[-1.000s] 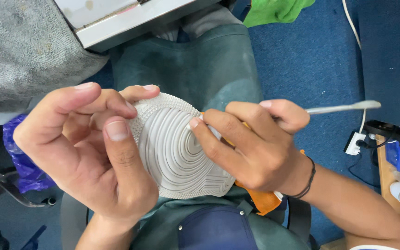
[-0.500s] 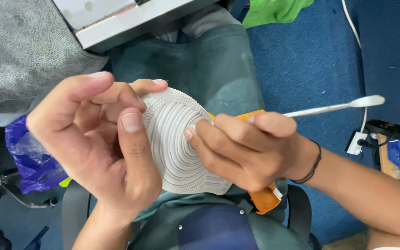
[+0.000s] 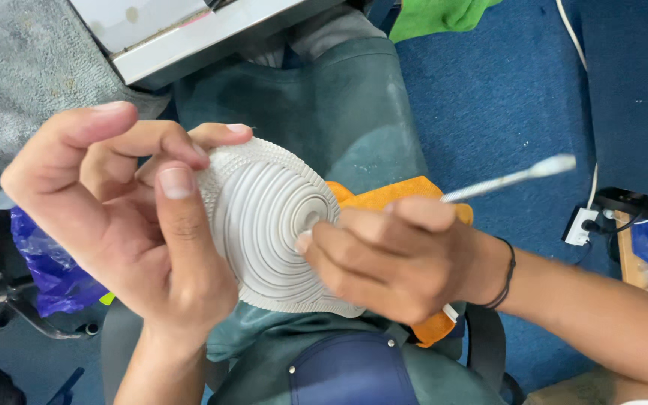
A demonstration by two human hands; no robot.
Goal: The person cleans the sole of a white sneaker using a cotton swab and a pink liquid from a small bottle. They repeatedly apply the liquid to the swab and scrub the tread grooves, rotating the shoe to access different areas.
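My left hand (image 3: 125,217) grips a shoe by its toe end, thumb pressed on the white ribbed sole (image 3: 268,225), which faces up at me over my lap. My right hand (image 3: 395,259) is closed around a thin metal tool (image 3: 511,178) whose rounded end sticks out to the right. Its working tip, hidden under my fingers, meets the sole near the middle of the ring pattern. The shoe's orange upper (image 3: 395,196) shows behind my right hand.
I sit with green trousers (image 3: 339,105) over a blue carpet (image 3: 504,90). A grey-white case (image 3: 211,34) lies at the top, a purple plastic bag (image 3: 46,262) at left, and a white power strip (image 3: 580,225) with cables at right.
My right hand has slid left across the sole and turned, raising the tool's free end. My left hand shifted its fingers on the toe and the shoe rotated slightly.
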